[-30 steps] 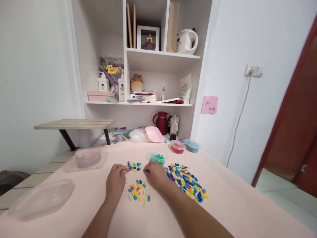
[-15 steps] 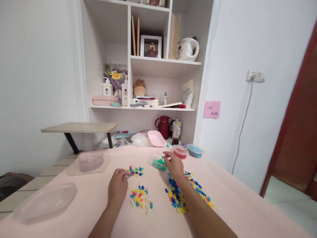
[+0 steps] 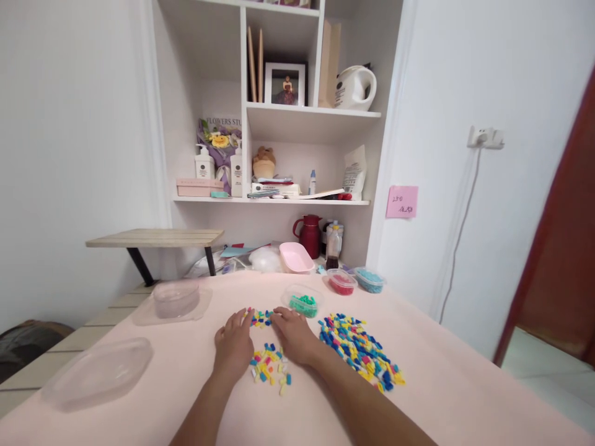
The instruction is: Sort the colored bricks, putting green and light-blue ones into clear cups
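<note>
My left hand point(image 3: 233, 344) rests on the pink table cover, its fingers stretched out at the left edge of a small pile of coloured pieces point(image 3: 261, 318). On that pile's right side lies my right hand point(image 3: 294, 333), fingers also extended and holding nothing visible. Just nearer to me is a second small group of mostly yellow pieces point(image 3: 268, 365), between the two forearms. A clear tub of green pieces point(image 3: 304, 303) stands just beyond my right hand. To the right spreads a larger heap of blue, yellow and pink pieces point(image 3: 357, 347), partly bordered by my right forearm.
Tubs of red pieces point(image 3: 343, 282) and light blue pieces point(image 3: 370, 280) stand at the back right. On the left are a clear container point(image 3: 175, 300) and a clear lid point(image 3: 100, 368). A pink tray point(image 3: 296, 257) and a red jug point(image 3: 310, 235) sit behind the table.
My right hand has moved from the green tub down and left to the small pile. My left hand has shifted slightly right, its fingers now spread forward beside that pile.
</note>
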The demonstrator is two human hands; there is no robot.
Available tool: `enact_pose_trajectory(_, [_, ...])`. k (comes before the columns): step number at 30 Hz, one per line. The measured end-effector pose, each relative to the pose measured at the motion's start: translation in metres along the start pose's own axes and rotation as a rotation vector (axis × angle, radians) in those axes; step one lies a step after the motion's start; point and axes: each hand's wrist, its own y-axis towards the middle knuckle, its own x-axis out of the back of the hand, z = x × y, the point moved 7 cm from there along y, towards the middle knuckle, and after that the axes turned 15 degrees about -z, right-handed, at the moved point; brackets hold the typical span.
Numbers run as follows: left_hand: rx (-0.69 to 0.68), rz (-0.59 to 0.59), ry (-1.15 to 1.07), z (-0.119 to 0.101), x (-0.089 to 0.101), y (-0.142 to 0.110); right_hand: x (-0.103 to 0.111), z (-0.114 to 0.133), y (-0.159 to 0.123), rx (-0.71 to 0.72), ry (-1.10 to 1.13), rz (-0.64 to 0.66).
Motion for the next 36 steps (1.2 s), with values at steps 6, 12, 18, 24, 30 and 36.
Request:
enact_pose_trajectory(6, [-0.099,0.078,0.015,-0.007,-0.010,-0.005,-0.006,-0.002,0.002,-0.003,0.004,0.022])
enact_pose_trajectory(12, [-0.147,0.074,0.002,-0.011,-0.005,0.003,0.000,-0.012,0.010,-0.014,0.124,-0.073])
enact_pose_trajectory(18, [-0.077,0.056,0.067,-0.006,-0.007,0.004,0.002,-0.015,0.007,-0.039,0.143,-0.127])
enact_pose_trajectory(24, [-0.144,0.152,0.079,-0.012,-0.018,-0.002,-0.002,-0.003,0.000,0.013,0.150,-0.063])
enact_pose_trajectory(30, [-0.164,0.112,0.065,-0.016,-0.009,0.002,0.002,-0.010,0.007,-0.021,0.178,-0.102])
enact_pose_trajectory(36, [-0.168,0.104,0.061,-0.014,-0.012,0.001,0.000,-0.006,0.003,0.004,0.191,-0.083])
